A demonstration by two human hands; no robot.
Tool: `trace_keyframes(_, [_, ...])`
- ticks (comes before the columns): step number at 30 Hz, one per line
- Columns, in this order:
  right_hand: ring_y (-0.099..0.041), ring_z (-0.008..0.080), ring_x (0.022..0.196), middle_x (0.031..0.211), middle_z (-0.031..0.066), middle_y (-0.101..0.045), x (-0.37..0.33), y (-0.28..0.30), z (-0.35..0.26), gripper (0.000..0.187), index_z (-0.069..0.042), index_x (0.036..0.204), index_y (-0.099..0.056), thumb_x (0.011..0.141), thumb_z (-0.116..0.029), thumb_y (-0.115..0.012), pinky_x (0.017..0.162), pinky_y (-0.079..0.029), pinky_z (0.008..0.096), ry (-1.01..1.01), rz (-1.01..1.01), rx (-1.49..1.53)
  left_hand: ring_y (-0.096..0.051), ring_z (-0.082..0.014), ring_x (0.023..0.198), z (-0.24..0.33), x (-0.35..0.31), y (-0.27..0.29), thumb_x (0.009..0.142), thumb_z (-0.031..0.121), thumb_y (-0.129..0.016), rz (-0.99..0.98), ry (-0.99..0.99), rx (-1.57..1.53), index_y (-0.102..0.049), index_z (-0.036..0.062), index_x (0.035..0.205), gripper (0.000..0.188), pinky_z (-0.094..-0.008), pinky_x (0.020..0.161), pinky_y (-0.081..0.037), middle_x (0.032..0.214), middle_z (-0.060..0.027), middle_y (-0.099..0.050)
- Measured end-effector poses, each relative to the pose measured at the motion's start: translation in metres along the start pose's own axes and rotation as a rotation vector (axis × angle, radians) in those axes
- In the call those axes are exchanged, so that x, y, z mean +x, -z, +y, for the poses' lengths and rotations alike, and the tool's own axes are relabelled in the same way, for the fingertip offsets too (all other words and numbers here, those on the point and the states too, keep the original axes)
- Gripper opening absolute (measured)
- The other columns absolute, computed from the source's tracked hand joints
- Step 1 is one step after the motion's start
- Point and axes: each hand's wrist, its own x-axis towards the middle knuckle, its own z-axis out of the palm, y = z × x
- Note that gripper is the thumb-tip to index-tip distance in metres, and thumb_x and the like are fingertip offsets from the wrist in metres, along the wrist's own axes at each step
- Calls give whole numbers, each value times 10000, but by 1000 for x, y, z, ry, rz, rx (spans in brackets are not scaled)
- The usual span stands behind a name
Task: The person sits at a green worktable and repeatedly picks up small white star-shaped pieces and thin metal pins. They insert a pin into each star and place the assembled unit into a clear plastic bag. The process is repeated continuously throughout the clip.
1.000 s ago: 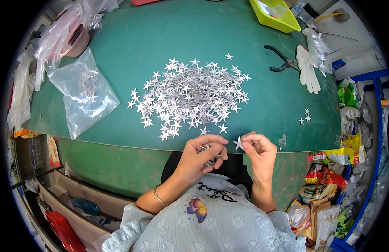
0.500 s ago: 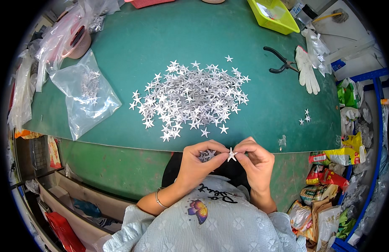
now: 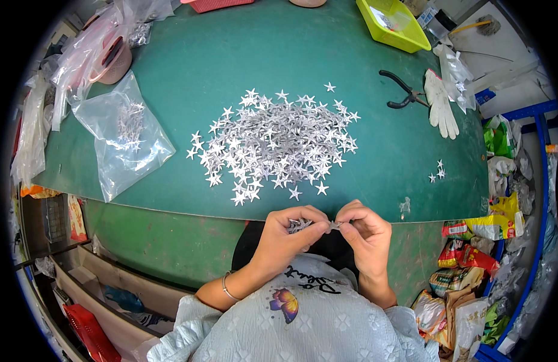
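We looked from the person's head through a wide fisheye, down over the pale shirt (image 3: 345,330), with the left hand (image 3: 283,234) and right hand (image 3: 369,236) near us, and forward across the green table (image 3: 261,54).

There is wide open room on the counter (image 3: 387,154) between the heap of stars (image 3: 282,142) and the pliers (image 3: 413,96); on the heap's left, a plastic bag (image 3: 113,163) leaves only a narrow lane.

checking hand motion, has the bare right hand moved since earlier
Yes: the bare right hand moved toward the body, its pinch going from over the green tabletop to its near edge.
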Motion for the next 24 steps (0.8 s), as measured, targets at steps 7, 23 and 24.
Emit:
trace_keyframes(7, [-521, 149, 757, 806, 77, -606, 1, -2, 5, 103, 21, 837, -602, 755, 81, -622, 677, -403, 251, 73, 24, -164, -452, -74, 576, -1, 0, -4, 858, 87, -577, 39, 86, -217, -570, -11, 949, 134, -172, 451, -303, 842, -95, -583])
trace_keyframes(23, [-494, 245, 885, 939, 52, -562, 30, 2, 39, 236, -39, 892, -630, 672, -54, -715, 738, -357, 343, 288, 86, -1138, -482, -106, 597, -6, 5, 18, 904, 194, -522, -45, 117, -647, -522, 44, 861, 156, -173, 363, -288, 800, -113, -530])
trace_keyframes(24, [-503, 245, 863, 918, 57, -574, 30, 1, 38, 214, -43, 880, -631, 679, -44, -705, 720, -349, 339, 315, 93, -1144, -486, -108, 602, -4, 4, 15, 904, 196, -524, -31, 101, -635, -518, 48, 862, 154, -173, 368, -295, 792, -103, -527])
